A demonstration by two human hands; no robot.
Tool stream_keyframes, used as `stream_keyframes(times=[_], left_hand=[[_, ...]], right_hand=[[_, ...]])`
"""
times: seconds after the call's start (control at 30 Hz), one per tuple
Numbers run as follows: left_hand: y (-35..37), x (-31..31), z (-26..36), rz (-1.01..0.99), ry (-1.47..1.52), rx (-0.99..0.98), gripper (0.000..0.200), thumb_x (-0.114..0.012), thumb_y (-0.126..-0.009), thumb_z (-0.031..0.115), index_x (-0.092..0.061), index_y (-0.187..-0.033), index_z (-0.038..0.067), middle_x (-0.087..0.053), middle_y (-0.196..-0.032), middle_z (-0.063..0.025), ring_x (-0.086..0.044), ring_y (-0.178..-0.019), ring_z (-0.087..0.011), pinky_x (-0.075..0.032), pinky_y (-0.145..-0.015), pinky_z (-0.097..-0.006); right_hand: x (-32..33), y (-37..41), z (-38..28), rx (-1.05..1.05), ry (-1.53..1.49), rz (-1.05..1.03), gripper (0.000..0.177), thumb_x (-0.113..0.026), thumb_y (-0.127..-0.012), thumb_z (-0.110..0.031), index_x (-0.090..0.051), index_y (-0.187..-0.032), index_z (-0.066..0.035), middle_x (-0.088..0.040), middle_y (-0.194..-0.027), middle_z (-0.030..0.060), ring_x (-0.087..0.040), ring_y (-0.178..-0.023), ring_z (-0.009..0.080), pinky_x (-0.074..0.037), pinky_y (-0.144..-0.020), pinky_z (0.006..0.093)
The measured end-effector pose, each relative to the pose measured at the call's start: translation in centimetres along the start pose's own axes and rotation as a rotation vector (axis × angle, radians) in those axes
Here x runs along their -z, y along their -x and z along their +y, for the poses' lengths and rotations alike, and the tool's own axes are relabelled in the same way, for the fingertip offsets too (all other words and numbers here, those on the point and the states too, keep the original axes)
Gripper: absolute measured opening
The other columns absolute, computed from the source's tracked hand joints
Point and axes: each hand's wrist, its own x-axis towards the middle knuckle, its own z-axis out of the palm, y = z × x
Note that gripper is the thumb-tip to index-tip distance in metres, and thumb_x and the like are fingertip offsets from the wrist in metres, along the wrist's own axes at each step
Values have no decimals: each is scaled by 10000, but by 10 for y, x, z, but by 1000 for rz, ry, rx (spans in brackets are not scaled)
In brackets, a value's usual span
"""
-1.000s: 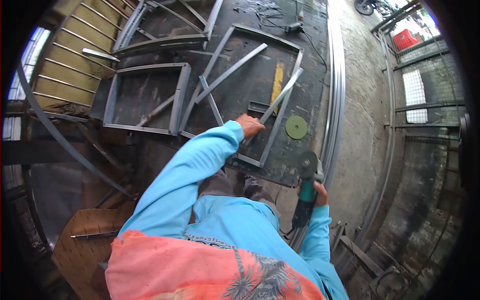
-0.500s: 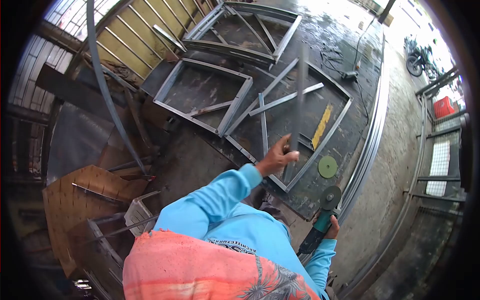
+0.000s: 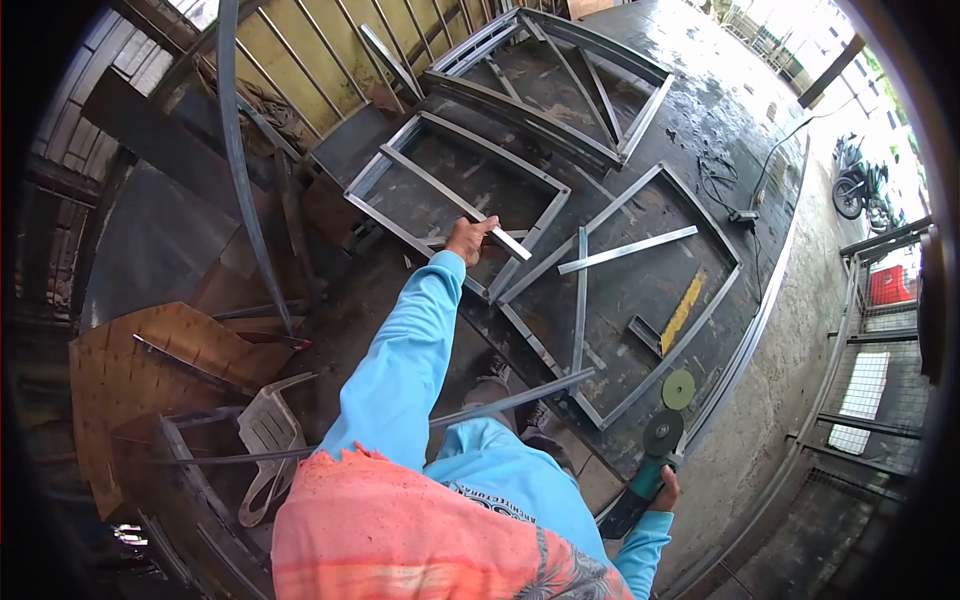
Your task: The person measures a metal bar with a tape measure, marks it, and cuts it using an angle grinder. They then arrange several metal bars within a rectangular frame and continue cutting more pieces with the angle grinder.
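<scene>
While the left hand [image 3: 470, 240] is holding a thin metal bar [image 3: 430, 187] over the small frame [image 3: 494, 151] at left, fingers closing round it, the right hand [image 3: 668, 490] is gripping a grinder [image 3: 638, 492] at near right, nr the table [image 3: 700, 140]. Three frames are lying there w/ sides making closed shapes. I'd say the far frame [image 3: 648, 117], w/ slanted bars [image 3: 570, 78] sitting inside, is looking most done. In the right frame [image 3: 700, 215], two bars [image 3: 650, 242] are crossing, prob. loose, so those inside bits are looking unfinished. Can't tell if any joints are staying fixed.
</scene>
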Motion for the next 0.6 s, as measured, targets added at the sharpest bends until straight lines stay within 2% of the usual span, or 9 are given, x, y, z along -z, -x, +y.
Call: stream_keyframes(times=[0.07,0.13,0.2,0.4,0.53,0.6], left_hand=[[-18,7,-1,38,12,-33,285,-751,-832,148,-563,-974,-12,-662,-936,-148,-683,-807,-265,-608,-649,-494],[-34,14,0,-11,23,4,375,-752,-834,147,-475,-1043,5,-646,-975,-147,-671,-858,-265,-611,-661,-504],[-42,14,2,17,53,16,387,-756,-833,152,-465,-1047,12,-634,-974,-145,-667,-875,-270,-610,-663,-509],[-58,14,-7,68,103,5,377,-756,-832,131,-459,-1034,16,-606,-965,-140,-665,-833,-270,-619,-656,-465],[-70,17,-16,34,118,2,379,-772,-820,127,-509,-1053,-16,-609,-971,-139,-661,-791,-265,-621,-654,-456],[-66,12,-14,21,96,6,391,-775,-822,150,-524,-1073,-14,-607,-999,-136,-655,-842,-267,-622,-659,-456]], right_hand=[[-17,6,2,-41,-11,23,579,-721,-761,-348,-523,-1165,17,-648,-876,152,-667,-683,287,-580,-601,401],[-39,11,3,-60,4,-24,603,-737,-742,-356,-520,-1161,19,-642,-881,154,-669,-678,292,-580,-593,400],[-48,10,11,-78,22,-10,614,-743,-734,-361,-520,-1161,20,-640,-884,158,-670,-682,291,-581,-596,402],[-98,14,5,-126,116,41,656,-763,-707,-379,-514,-1163,22,-633,-887,167,-671,-701,290,-582,-614,404],[-121,15,3,-129,128,53,678,-775,-693,-385,-510,-1173,15,-627,-893,167,-669,-716,288,-581,-624,404],[-122,17,6,-130,126,64,674,-778,-690,-379,-512,-1173,10,-626,-897,166,-669,-717,286,-580,-622,402]])
